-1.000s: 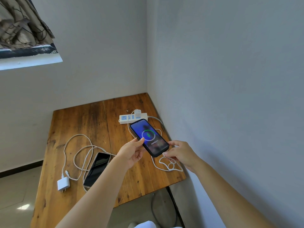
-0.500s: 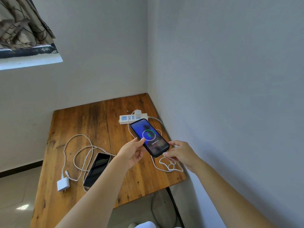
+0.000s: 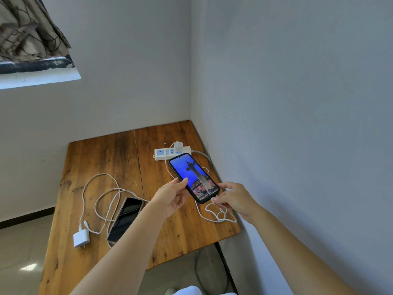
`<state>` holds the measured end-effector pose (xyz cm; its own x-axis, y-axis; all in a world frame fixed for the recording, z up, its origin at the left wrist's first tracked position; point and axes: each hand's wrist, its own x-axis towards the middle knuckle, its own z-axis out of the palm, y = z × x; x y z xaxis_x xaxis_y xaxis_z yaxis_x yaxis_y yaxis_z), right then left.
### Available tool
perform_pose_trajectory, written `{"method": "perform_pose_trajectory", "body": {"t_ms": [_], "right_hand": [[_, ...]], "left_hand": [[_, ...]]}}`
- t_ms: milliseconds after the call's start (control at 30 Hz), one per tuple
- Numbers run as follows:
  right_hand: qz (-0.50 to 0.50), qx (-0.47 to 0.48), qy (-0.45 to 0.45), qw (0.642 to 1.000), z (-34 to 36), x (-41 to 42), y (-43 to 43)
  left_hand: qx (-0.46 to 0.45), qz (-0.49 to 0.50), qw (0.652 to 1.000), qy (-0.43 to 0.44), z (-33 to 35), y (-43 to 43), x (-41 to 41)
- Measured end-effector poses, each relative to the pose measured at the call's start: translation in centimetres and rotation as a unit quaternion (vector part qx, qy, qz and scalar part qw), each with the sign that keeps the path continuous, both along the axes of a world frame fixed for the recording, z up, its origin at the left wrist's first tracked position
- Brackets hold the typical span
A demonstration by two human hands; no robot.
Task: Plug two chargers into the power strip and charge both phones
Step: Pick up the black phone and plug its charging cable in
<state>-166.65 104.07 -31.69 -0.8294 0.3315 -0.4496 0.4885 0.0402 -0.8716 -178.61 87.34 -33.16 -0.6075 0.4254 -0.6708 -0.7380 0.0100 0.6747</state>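
The lit phone (image 3: 194,177) was held above the table (image 3: 102,167), its long axis running from the power strip (image 3: 161,153) back toward the right hand (image 3: 232,198), which pinched the cable at its near end. The left hand (image 3: 172,195) gripped its left edge. The dark phone (image 3: 125,219) and unplugged charger (image 3: 81,238) lay well left, nearer the left hand, in a bare corner between white walls.

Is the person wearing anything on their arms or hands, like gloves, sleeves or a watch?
No. Both forearms are bare right down to the picture's lower edge, with no sleeves in sight. The left hand and the right hand have no gloves, and no watch, bracelet or ring shows on either. The fingernails look short and unpainted. A bit of white clothing shows at the bottom edge.
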Motion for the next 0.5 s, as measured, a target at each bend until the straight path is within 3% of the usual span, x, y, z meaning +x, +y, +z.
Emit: {"method": "perform_pose_trajectory", "body": {"t_ms": [367,500], "right_hand": [[0.001,0.001,-0.029,1.000,-1.1,-0.7,0.1],[0.081,0.141,-0.102,0.981,-2.4,-1.4,0.6]], "left_hand": [[-0.030,0.039,0.999,-0.001,-0.6,0.7,-1.0],[-0.080,0.066,0.994,0.020,-1.4,1.1,-3.0]]}}
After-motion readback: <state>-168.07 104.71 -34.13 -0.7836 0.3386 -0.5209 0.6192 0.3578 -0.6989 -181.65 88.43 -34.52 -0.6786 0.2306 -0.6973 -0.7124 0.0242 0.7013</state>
